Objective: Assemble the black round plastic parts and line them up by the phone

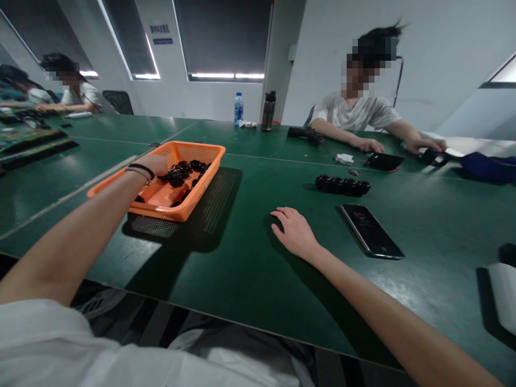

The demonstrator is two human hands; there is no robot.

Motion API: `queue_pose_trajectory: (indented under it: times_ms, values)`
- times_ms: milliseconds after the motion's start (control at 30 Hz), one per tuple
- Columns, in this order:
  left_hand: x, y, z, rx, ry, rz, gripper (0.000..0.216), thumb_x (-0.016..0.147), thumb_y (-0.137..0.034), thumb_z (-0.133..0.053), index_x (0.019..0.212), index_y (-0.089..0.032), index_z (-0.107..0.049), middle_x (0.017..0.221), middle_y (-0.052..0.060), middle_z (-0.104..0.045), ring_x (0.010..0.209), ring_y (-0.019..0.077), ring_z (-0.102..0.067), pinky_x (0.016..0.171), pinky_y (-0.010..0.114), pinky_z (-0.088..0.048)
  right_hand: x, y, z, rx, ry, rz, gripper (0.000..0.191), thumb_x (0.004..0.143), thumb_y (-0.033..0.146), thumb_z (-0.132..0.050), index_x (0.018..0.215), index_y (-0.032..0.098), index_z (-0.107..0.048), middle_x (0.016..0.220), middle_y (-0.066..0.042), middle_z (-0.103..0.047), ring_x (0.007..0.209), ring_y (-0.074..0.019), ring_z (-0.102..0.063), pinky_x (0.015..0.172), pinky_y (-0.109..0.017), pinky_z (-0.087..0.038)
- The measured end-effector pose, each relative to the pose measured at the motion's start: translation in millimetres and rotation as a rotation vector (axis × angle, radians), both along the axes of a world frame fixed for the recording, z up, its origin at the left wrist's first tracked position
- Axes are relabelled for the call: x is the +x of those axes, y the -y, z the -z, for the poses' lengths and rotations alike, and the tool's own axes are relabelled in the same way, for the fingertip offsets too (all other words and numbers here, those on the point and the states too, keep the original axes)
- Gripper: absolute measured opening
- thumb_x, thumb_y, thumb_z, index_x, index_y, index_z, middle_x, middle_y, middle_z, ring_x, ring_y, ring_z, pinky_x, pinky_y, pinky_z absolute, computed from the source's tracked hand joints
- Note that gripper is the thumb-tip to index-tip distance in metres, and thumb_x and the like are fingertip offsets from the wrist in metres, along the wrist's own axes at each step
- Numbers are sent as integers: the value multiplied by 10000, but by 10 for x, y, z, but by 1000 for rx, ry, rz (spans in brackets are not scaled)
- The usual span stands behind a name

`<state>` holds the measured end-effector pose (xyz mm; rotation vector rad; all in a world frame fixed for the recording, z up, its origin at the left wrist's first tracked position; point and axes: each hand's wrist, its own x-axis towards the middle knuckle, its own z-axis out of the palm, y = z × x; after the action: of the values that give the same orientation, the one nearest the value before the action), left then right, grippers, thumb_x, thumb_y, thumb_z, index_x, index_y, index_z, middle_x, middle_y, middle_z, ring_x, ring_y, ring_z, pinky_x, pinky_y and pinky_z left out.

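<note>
My left hand reaches into an orange plastic basket; its fingers are hidden behind the wrist, so I cannot tell whether they grip anything. Shiny black round parts lie loose in the basket, close to that hand. On the green table, my right hand rests palm down with fingers apart and nothing in it. Beyond it and to the right, several black round parts stand joined in a row. A dark-screened smartphone lies to the right of this hand.
Across the table a person handles dark items near a black object. A water bottle and a dark tumbler stand at the far edge. A white object sits at the right. Other people work at far left.
</note>
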<state>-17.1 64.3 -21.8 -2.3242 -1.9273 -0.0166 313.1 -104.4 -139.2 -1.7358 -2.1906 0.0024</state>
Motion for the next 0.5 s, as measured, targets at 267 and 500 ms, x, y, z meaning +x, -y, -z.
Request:
queue_pose_trajectory:
  times_ms: [267, 500]
  values:
    - [1068, 754, -434, 284, 23, 135, 534, 902, -444, -223, 993, -55, -576, 921, 191, -638, 871, 292, -604, 739, 414, -456, 1, -1, 10, 44, 12, -3, 337, 834, 272, -438, 1115, 144, -572, 1197, -119, -557, 1148, -267, -476, 973, -450, -394]
    - [1549, 1312, 310, 66, 83, 610, 378, 890, -443, -345, 1020, -132, -516, 901, 89, -645, 806, 220, -631, 669, 287, -464, -3, 2, 26, 73, 44, -7, 329, 821, 246, -451, 1104, 138, -579, 1186, -123, -561, 1120, -271, -483, 960, -427, -398]
